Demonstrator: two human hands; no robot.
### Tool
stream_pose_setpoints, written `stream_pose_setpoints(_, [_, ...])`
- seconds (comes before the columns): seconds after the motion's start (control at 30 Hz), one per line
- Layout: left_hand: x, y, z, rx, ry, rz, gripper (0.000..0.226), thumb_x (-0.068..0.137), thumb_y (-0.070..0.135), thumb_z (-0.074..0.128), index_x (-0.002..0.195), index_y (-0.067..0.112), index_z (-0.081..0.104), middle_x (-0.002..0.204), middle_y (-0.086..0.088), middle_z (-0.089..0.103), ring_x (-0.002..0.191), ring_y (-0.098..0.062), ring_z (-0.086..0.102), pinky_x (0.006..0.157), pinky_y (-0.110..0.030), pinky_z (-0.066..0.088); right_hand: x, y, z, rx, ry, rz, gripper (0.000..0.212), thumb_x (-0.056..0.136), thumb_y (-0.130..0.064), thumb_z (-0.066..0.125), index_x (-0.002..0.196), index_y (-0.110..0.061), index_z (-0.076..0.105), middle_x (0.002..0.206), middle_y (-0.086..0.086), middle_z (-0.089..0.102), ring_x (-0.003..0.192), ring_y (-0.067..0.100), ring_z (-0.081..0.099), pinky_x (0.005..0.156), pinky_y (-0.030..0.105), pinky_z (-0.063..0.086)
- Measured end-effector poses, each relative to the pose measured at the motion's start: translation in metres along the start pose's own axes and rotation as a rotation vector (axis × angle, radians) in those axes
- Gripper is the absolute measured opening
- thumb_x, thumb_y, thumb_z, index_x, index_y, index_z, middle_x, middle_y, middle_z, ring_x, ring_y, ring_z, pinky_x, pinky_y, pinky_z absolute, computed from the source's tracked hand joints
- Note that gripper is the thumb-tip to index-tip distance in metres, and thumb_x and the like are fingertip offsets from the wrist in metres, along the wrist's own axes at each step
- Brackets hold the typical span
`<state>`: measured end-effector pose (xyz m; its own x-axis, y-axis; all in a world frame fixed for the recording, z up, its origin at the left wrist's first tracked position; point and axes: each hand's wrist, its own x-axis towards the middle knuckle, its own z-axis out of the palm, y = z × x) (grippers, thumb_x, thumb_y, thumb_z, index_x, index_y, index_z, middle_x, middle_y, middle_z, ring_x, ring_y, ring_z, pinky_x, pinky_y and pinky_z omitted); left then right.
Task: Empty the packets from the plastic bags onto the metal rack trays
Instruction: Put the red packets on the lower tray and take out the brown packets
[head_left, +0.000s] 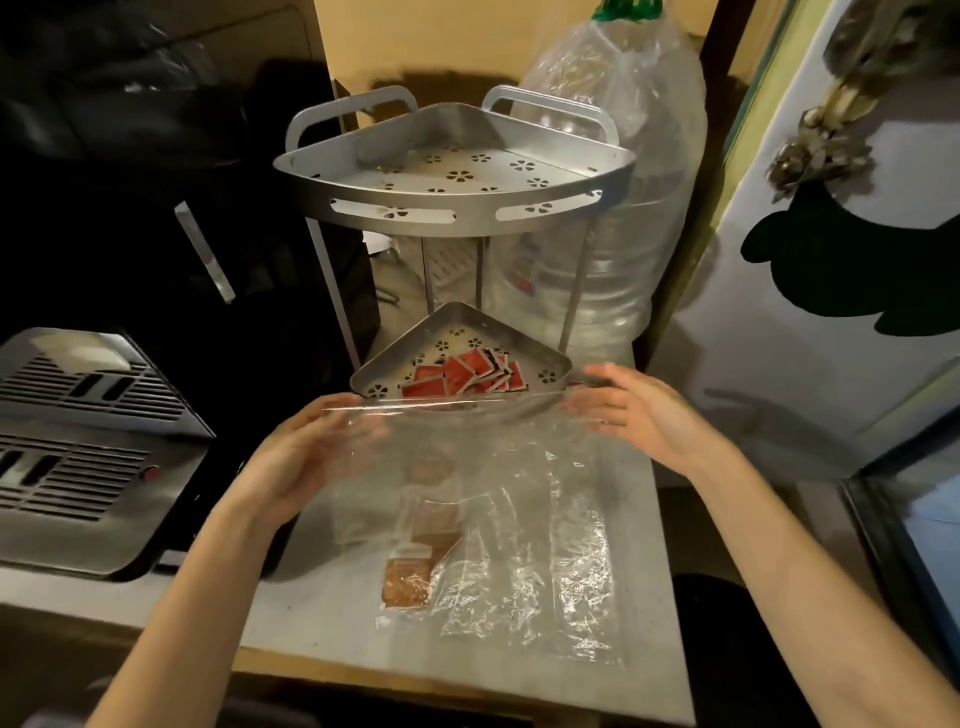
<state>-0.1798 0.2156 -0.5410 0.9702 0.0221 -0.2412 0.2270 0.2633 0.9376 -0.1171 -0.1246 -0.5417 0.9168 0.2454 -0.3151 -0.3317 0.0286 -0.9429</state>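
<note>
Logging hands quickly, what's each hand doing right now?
Left hand: gripping the clear plastic bag at its left edge.
Right hand: holding its right edge.

A cramped kitchen corner — likely a home. A metal corner rack (457, 171) stands beside a big water bottle (623, 218) and a vented appliance (88, 447).

One head-worn view looks forward and down, close over the rack (457, 171).

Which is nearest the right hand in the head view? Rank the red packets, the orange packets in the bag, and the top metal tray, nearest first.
From the right hand:
1. Red packets, just to its left in the lower tray.
2. Orange packets, below-left on the table, inside a clear plastic bag.
3. Top metal tray, highest up, at the back.
</note>
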Motion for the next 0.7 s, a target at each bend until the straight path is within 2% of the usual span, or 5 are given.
stream_pose_setpoints(0.13, [-0.005,0.0,0.006,-0.138,0.016,-0.022,0.023,0.092,0.004,0.034,0.096,0.009,0.056,0.062,-0.003,0.069,0.063,-0.015,0.07,0.063,-0.031,0.059,0.003,0.012,0.012,-0.235,-0.098,0.05,0.055,0.068,-0.037,0.072,0.117,-0.019,0.058,0.11,0.003,0.069,0.103,0.015,0.065,0.089,0.029,0.048])
stream_pose_setpoints(0.33, [-0.011,0.006,-0.003,-0.109,-0.009,-0.086,0.042,0.083,0.038,0.036,0.091,0.011,0.067,0.104,-0.017,0.069,0.088,-0.034,0.068,0.077,-0.045,0.052,0.014,0.006,0.025,-0.283,0.032,0.009,0.021,0.081,-0.008,0.066,0.101,-0.011,0.064,0.088,0.003,0.071,0.081,0.012,0.068,0.08,0.026,0.052])
stream_pose_setpoints(0.47, [-0.024,0.021,0.003,0.318,-0.002,-0.042,0.03,0.089,0.039,0.046,0.099,0.017,0.063,0.095,-0.012,0.072,0.085,-0.029,0.067,0.071,-0.038,0.053,0.025,-0.013,0.039,-0.298,0.056,-0.058,0.015,0.081,0.001,0.063,0.091,-0.01,0.065,0.072,0.002,0.071,0.059,0.004,0.067,0.06,0.015,0.055])
stream_pose_setpoints(0.57, [-0.035,0.024,0.009,0.936,-0.024,0.014,0.024,0.084,0.035,0.06,0.106,0.027,0.057,0.091,0.006,0.067,0.081,-0.012,0.066,0.069,-0.025,0.052,0.035,-0.025,0.056,-0.366,-0.018,-0.08,0.018,0.081,0.004,0.061,0.091,-0.01,0.065,0.078,0.008,0.07,0.058,0.01,0.066,0.059,0.019,0.056])
stream_pose_setpoints(0.7, [-0.045,0.007,0.027,1.46,0.302,0.303,0.041,0.083,0.035,0.06,0.122,0.024,0.056,0.113,0.002,0.065,0.097,-0.018,0.063,0.08,-0.033,0.053,0.053,-0.03,0.085,-0.613,-0.049,-0.139,0.027,0.082,0.0,0.055,0.094,-0.022,0.066,0.07,-0.006,0.065,0.056,0.003,0.06,0.058,0.019,0.051])
